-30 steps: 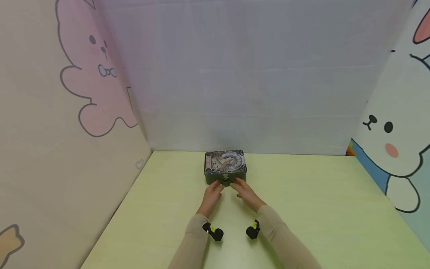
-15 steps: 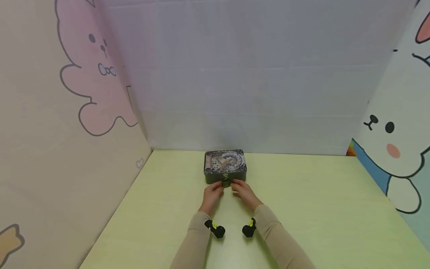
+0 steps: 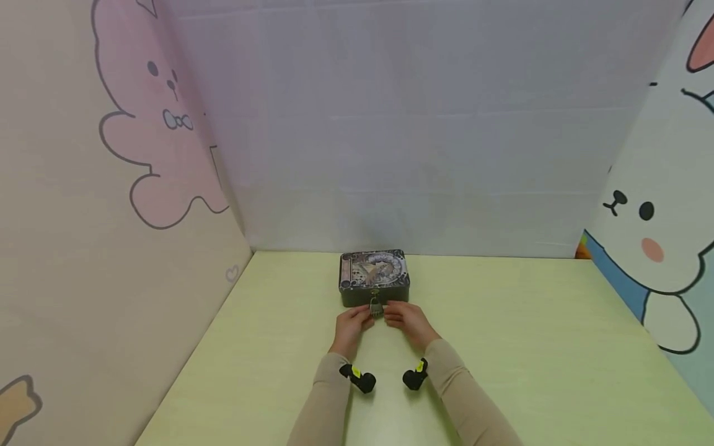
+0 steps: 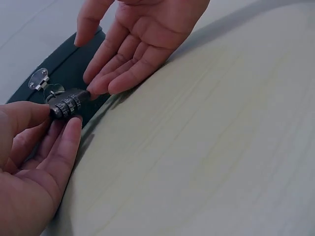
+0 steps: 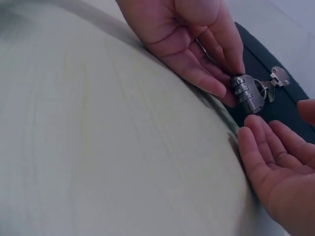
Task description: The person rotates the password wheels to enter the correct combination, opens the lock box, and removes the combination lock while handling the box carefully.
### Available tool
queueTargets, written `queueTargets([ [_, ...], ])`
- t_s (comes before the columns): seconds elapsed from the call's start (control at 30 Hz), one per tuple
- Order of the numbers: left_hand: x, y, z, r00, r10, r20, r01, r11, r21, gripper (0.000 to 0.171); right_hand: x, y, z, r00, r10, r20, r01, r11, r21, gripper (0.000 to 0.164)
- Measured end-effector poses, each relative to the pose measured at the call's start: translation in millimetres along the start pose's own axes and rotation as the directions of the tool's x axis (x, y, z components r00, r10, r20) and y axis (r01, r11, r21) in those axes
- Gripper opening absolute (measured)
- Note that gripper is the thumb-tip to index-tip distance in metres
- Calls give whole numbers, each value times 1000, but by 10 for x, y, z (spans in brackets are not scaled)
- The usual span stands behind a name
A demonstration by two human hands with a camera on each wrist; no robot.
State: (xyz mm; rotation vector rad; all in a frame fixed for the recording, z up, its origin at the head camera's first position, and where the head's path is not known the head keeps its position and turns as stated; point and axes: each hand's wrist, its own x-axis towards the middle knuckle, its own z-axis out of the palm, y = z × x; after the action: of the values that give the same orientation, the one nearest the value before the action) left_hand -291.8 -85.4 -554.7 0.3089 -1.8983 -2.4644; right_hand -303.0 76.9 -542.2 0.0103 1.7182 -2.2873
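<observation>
A dark tin box [image 3: 374,270] with a printed lid stands shut near the back wall in the head view. From the metal clasp [image 5: 280,76] on its front hangs a combination padlock [image 5: 247,94] with several number dials. My left hand [image 3: 351,326] pinches the padlock's body between thumb and fingers, tilting its dials outward. On the other side, my right hand [image 3: 409,319] has its fingers loosely extended, fingertips right at the lock's end, thumb held away. The right hand's palm [image 4: 152,24] faces up in the left wrist view.
The box stands on a pale yellow-green table [image 3: 502,334]. A white sheet [image 3: 413,136] rises behind it, with cartoon-printed panels on both sides. Black wrist cameras [image 3: 365,382] sit on both sleeves.
My hands have drawn slightly down and toward me. The padlock, dark and partly covered before, now tilts up and shows as a grey body between the fingers. The box stays put.
</observation>
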Motion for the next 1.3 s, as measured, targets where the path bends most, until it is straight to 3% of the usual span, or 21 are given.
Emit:
queueTargets([
  [0.3, 57, -23, -48, 997, -46, 64, 52, 993, -105, 29, 0, -13, -6, 997, 62, 40, -68, 984, 165, 45],
  [0.47, 49, -11, -75, 995, -64, 82, 74, 989, -129, 30, 22, 33, 12, 994, 72, 82, -87, 976, 202, 35],
  [0.6, 53, -9, -95, 993, -70, 93, 82, 986, -143, 30, 49, 60, 22, 989, 73, 131, -96, 979, 180, 22],
  [0.77, 71, -10, -101, 994, -57, 97, 71, 987, -141, 30, 90, 69, 16, 983, 97, 157, -117, 986, 120, 24],
  [1.07, 59, 5, -72, 997, -22, 76, 33, 989, -146, 31, 133, 8, 11, 975, 149, 163, -165, 982, 90, 16],
  [1.3, 48, -5, -79, 996, -38, 80, 48, 990, -129, 32, 135, 2, 17, 972, 184, 148, -197, 977, 79, 12],
])
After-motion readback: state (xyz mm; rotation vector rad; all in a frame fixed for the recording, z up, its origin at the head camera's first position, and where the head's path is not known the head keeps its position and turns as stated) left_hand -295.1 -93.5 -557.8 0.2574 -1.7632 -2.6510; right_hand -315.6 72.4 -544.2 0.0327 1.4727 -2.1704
